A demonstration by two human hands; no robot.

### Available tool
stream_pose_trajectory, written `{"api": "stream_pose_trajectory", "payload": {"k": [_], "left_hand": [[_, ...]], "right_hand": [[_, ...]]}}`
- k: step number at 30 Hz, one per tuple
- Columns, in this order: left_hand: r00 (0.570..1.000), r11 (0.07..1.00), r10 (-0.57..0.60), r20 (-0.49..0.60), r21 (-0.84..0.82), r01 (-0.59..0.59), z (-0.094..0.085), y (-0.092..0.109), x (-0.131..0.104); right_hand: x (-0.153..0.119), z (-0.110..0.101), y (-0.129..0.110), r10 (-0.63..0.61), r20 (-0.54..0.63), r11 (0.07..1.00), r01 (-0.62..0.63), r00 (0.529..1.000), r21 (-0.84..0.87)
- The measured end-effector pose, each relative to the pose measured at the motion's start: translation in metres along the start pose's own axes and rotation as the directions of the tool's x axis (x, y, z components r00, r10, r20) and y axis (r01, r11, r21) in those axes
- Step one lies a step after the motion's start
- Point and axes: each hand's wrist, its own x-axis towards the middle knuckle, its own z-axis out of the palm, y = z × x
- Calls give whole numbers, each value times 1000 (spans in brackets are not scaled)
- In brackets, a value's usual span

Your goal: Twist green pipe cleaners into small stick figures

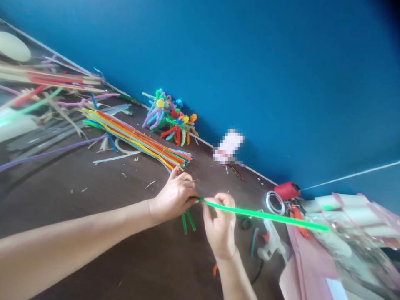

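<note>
My left hand (175,195) and my right hand (220,223) meet near the middle of the view, both closed on a bright green pipe cleaner (268,215). Its long straight end runs out to the right past my right hand. Two short green ends (189,221) hang below my left fingers. Just beyond my left hand lies a tied bundle of colourful pipe cleaners (137,139). Small twisted pipe-cleaner figures (170,114) stand farther back by the blue wall.
Wooden sticks and loose strips (62,79) cover the left side of the dark table (150,266). At the right are a white glue gun (271,241), a red spool (286,191), orange-handled pliers (298,218), and pink and white wrapping material (312,262).
</note>
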Motion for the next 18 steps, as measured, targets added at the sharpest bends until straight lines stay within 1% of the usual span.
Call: {"api": "stream_pose_trajectory", "payload": {"k": [2,3,4,5,6,7,8,9,11,13,16,18], "left_hand": [[999,998,50,14,23,-50,1,0,-1],[997,996,80,18,32,-80,2,0,-1],[994,993,111,22,39,-112,2,0,-1],[989,989,143,25,42,-144,3,0,-2],[985,984,173,26,42,-174,2,0,-2],[979,979,202,27,36,-203,2,1,-2],[973,973,228,30,25,-229,1,1,-3],[968,968,250,32,7,-250,1,2,-3],[962,962,270,35,-43,-269,-1,3,-3],[966,961,254,36,-119,-249,-1,3,-2],[989,960,145,41,-249,-130,2,2,-1],[998,950,48,48,-310,-30,5,0,0]], "right_hand": [[2,0,2,43,-10,997,-42,999,69],[2,0,4,93,5,988,-92,996,125],[2,1,6,161,40,967,-165,986,193],[2,2,8,242,96,927,-259,966,272],[1,3,10,324,165,861,-363,931,356],[1,4,12,395,240,769,-462,887,441],[1,5,13,446,308,658,-542,840,523],[0,6,14,479,363,542,-595,799,594],[0,8,13,508,435,342,-638,743,689],[1,9,12,530,471,209,-647,705,733],[3,11,11,578,483,93,-641,657,762],[4,12,12,586,479,57,-624,653,780]]}}
